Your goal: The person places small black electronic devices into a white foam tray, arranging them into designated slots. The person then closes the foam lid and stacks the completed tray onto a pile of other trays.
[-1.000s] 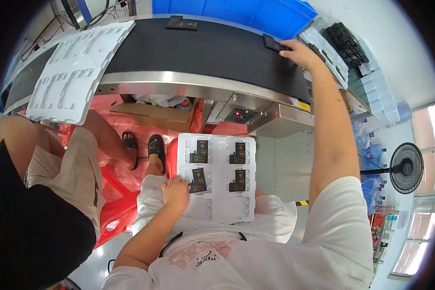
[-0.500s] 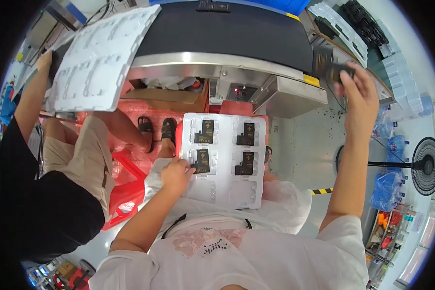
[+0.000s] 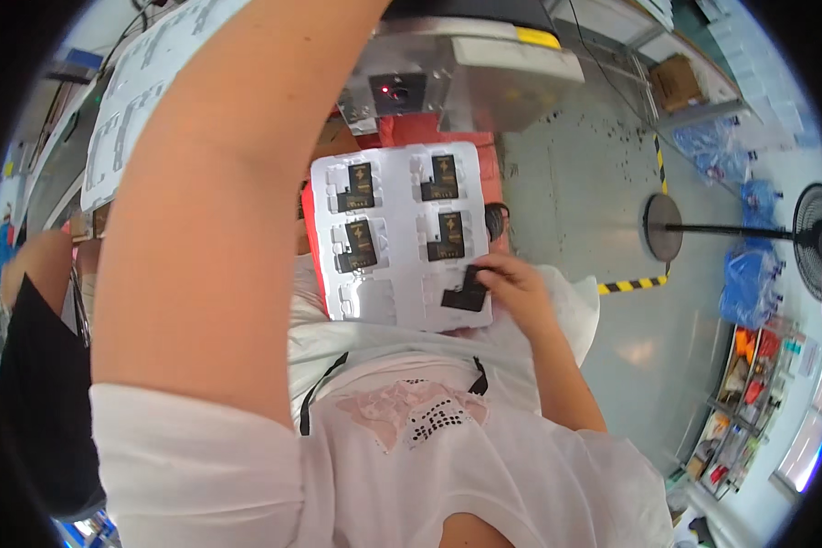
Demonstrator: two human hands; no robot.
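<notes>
A: Right hand?
B: Right hand: thumb and fingers clamped on a black L-shaped part, gripping near its upper right corner.
A: Part location?
B: At the bottom-right pocket of the white tray, slightly tilted. Can't tell if it touches the pocket floor.
A: Left hand?
B: Out of view past the top edge, can't tell its state. Left arm runs up across the view.
A: Rest of tray?
B: Four similar parts, two per row, upper two rows.
A: Around it?
B: Black panel with red light beyond the tray; striped floor tape and fan off right.
</notes>
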